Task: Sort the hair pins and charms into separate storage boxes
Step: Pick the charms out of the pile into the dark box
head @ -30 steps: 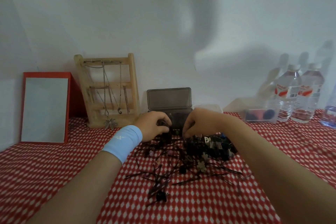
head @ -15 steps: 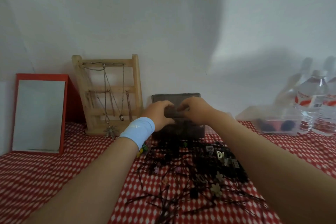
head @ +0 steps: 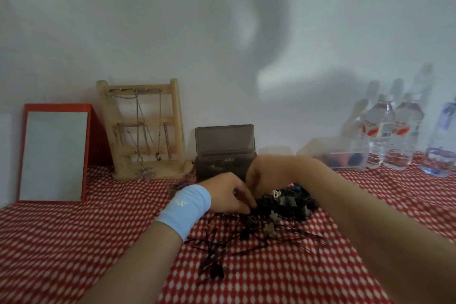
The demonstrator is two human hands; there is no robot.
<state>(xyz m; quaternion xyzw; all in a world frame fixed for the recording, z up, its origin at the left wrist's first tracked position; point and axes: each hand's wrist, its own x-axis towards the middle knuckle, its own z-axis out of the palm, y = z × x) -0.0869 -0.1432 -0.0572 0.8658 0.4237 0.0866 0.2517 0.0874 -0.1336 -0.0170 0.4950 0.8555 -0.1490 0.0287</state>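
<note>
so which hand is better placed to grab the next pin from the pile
Left, probably. The left hand has its fingers down at the edge of the hair pin pile. The right hand is bent at the wrist beside the dark storage box, its fingers hidden.

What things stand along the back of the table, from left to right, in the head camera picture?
Red-framed mirror → wooden jewelry stand → dark storage box with open lid → clear plastic box → two red-label water bottles → purple-tinted bottle.
</note>
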